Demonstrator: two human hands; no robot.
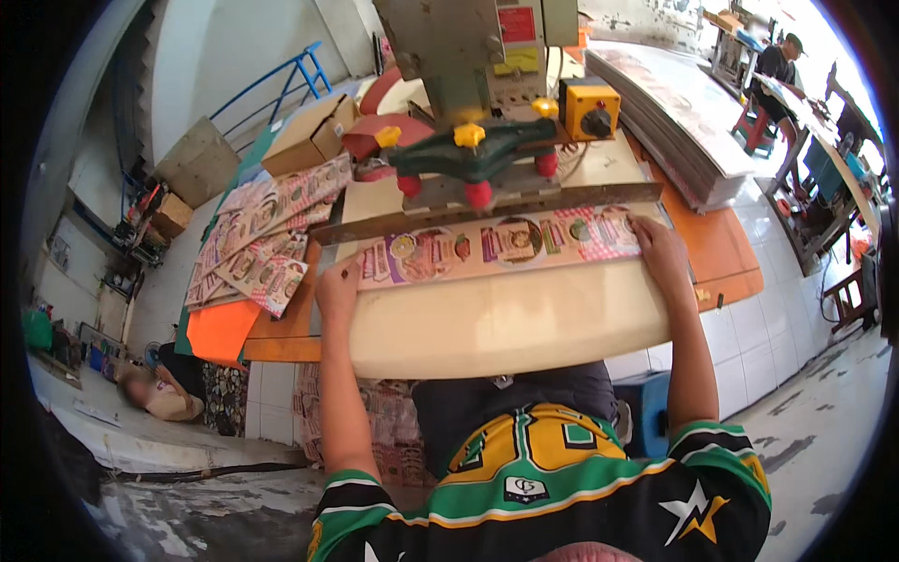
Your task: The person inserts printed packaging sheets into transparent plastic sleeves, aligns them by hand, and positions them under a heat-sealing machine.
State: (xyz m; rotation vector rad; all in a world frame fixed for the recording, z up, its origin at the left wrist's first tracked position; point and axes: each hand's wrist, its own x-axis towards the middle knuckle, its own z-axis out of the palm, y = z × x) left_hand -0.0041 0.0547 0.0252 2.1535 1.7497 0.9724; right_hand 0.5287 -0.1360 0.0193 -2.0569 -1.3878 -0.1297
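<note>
A long printed strip [473, 253] with food pictures and checkered patches lies across a pale cream board [510, 318] in front of me. My left hand [338, 290] grips the strip's left end, fingers closed at its edge. At the other end, my right hand [660, 251] pinches the right corner, its fingertips partly hidden. The strip's far edge runs along a straight metal bar [604, 195] of a machine. Above the bar sits a dark green clamp head [478, 155] with yellow knobs and red feet.
Printed strips [267, 225] are heaped at the left beside an orange sheet [221, 330] and a cardboard box [311, 134]. A yellow switch box [589, 110] is mounted right of the machine. Large stacked sheets [670, 122] stand beyond. Two people sit farther off, left and right.
</note>
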